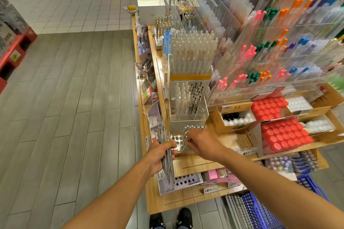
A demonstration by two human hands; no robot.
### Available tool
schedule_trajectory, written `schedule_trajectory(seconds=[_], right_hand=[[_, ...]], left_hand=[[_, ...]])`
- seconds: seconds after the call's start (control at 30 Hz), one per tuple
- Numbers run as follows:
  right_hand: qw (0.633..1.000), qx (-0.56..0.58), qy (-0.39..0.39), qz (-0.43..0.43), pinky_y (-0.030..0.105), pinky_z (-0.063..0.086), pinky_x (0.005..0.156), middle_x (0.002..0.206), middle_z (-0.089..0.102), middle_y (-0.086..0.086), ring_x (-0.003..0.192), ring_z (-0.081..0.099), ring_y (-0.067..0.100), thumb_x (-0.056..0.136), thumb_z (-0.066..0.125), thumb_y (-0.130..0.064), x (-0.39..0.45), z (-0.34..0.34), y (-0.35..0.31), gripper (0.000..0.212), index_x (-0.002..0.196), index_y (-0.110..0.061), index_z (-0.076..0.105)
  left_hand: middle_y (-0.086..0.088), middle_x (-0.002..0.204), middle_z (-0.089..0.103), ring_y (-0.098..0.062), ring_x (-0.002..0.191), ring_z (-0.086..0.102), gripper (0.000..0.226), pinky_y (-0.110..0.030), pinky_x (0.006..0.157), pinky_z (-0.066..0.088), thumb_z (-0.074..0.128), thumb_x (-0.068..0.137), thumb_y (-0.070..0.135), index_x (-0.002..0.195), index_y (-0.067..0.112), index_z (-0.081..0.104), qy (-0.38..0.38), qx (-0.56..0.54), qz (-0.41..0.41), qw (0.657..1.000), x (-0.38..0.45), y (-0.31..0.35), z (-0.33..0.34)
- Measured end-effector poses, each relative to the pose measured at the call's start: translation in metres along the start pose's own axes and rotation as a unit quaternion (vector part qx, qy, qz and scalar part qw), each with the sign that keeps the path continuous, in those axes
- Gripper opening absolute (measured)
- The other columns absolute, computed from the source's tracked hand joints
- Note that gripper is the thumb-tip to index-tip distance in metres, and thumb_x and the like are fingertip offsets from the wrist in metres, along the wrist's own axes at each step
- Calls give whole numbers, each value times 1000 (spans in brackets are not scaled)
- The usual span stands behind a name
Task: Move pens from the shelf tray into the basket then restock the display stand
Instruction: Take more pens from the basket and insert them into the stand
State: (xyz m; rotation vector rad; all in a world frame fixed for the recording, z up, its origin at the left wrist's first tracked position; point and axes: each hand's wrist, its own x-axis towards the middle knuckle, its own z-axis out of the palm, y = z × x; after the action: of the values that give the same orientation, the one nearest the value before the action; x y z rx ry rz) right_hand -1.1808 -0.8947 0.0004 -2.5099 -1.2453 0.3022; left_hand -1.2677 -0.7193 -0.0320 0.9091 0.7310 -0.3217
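Here the left hand [160, 156] grips a bundle of pens [166, 165] as ready stock, while the right hand [200, 142] pinches one pen over the display stand [177, 142], apparently to slot it.

From my remote seat it's mostly clear stuff. The bundle of slim silvery pens [166, 156] in my left hand [160, 156] looks like shiny metal with see-through plastic barrels. The clear acrylic display stand with round holes [176, 142] is glossy and catches the light, same as the taller clear acrylic pen holder [188, 115] behind it. The light wood-grain shelf top [193, 163] looks matt and a bit streaky. The brown cardboard boxes [218, 117] look dull and papery, the red round caps [284, 134] smooth plastic. The blue plastic lattice basket [260, 210] has a slight sheen, and the grey plank floor [74, 98] looks matt.
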Motion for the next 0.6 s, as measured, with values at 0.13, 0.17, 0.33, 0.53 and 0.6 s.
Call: schedule_trajectory(seconds=[0.13,0.17,0.33,0.53,0.6], right_hand=[[997,-72,-5,28,24,42,74,104,57,-1,95,51,14,90,62,-20,13,8,-1,14,97,-13,71],[998,-21,-9,65,20,42,72,105,60,-3,94,53,10,91,62,-23,20,4,-5,15,100,-16,71],[886,388,-14,252,22,49,70,94,64,-8,87,63,11,96,58,-33,52,-18,-21,24,113,-17,62],[793,554,11,255,23,47,62,96,65,12,66,55,9,94,60,-20,54,-34,-11,13,95,-8,63],[779,578,29,241,23,46,58,104,67,18,63,57,8,93,62,-15,52,-39,-7,12,99,-4,62]], left_hand=[[-11,75,65,-20,58,62,33,-28,48,54,68,86,-2,114,1,52,-30,11,-7,999,-4,0,2],[-11,74,66,-20,58,62,32,-27,48,54,68,87,-2,114,2,52,-43,17,-10,999,-5,1,3],[-9,74,64,-20,58,60,23,-26,50,54,67,87,-3,106,4,56,-116,55,-19,992,-10,2,10],[-10,75,60,-18,58,57,19,-26,51,51,61,90,-5,106,5,57,-157,68,-32,985,-13,3,8],[-10,76,57,-18,60,56,21,-26,53,51,61,91,-3,109,6,55,-163,73,-41,983,-13,0,2]])
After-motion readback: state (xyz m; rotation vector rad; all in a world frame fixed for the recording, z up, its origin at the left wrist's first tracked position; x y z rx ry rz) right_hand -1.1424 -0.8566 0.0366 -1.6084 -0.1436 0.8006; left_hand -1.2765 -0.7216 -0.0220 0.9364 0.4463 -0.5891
